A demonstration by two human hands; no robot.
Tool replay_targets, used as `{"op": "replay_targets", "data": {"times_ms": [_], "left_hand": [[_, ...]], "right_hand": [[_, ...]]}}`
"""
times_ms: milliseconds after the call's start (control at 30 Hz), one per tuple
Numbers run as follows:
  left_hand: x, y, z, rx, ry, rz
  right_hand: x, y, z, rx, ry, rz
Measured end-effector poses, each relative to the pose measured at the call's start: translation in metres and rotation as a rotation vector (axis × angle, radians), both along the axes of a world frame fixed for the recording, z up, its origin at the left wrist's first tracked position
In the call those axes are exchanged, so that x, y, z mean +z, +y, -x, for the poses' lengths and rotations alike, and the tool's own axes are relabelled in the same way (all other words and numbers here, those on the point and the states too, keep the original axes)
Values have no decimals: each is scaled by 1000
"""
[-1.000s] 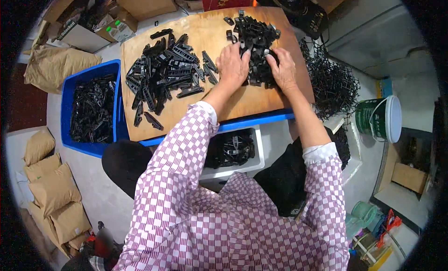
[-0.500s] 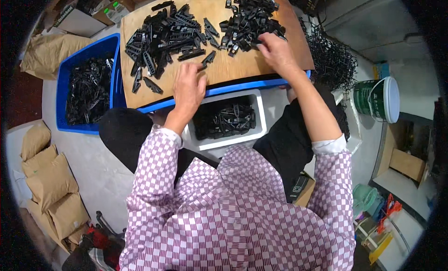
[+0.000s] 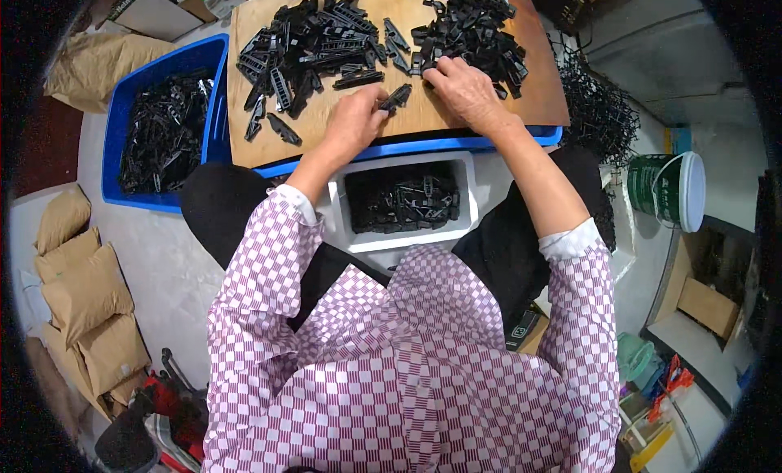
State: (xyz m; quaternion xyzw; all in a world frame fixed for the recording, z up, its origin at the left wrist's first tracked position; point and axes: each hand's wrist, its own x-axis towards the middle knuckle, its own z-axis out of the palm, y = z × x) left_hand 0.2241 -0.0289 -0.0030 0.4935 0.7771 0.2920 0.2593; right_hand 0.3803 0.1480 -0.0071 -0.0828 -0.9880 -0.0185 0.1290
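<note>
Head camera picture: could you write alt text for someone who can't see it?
A person in a checked shirt sorts black plastic clips on a wooden board; the left hand pinches one clip, the right hand touches a pile.

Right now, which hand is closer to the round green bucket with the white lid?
Right. The right hand rests on the board nearer the bucket; the left hand lies farther left.

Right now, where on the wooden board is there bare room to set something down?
The wooden board is bare along its near edge, left of the left hand and right of the right hand. Heaped black plastic clips crowd the far half.
</note>
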Motion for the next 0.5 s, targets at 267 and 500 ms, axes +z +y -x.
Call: {"op": "replay_targets", "data": {"times_ms": [267, 500], "left_hand": [[-30, -6, 21, -104, 228, -100], [-1, -9, 6, -146, 292, -38]], "right_hand": [[-4, 2, 6, 98, -26, -84], [2, 9, 7, 100, -142, -109]]}}
